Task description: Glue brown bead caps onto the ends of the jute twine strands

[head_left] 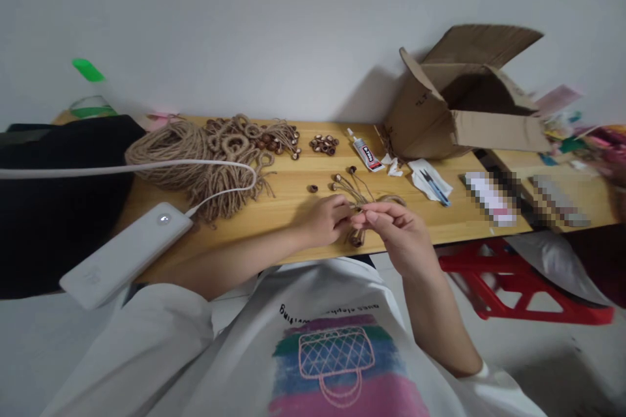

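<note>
My left hand (pixel 328 221) and my right hand (pixel 403 231) meet over the table's front edge. Fingers of both are pinched around a bundle of thin jute cords (pixel 360 194). The cords fan out above the fingers and end in small brown nut-like caps (pixel 337 178). Below the fingers hang more brown caps (pixel 358 240) from the same bundle. My fingers hide the spot where the cords come together. A loop of jute rope (pixel 394 199) lies just behind my right hand. One loose brown cap (pixel 313 188) rests beyond my left hand.
Jute skeins (pixel 171 150) and rope pieces are heaped at left, near a white power bank (pixel 127 254) with its cable (pixel 215 166). Brown caps (pixel 323 144), a glue tube (pixel 368 154), blue snips (pixel 435 187) and a cardboard box (pixel 425 114) stand farther back. A red stool (pixel 523 283) is below right.
</note>
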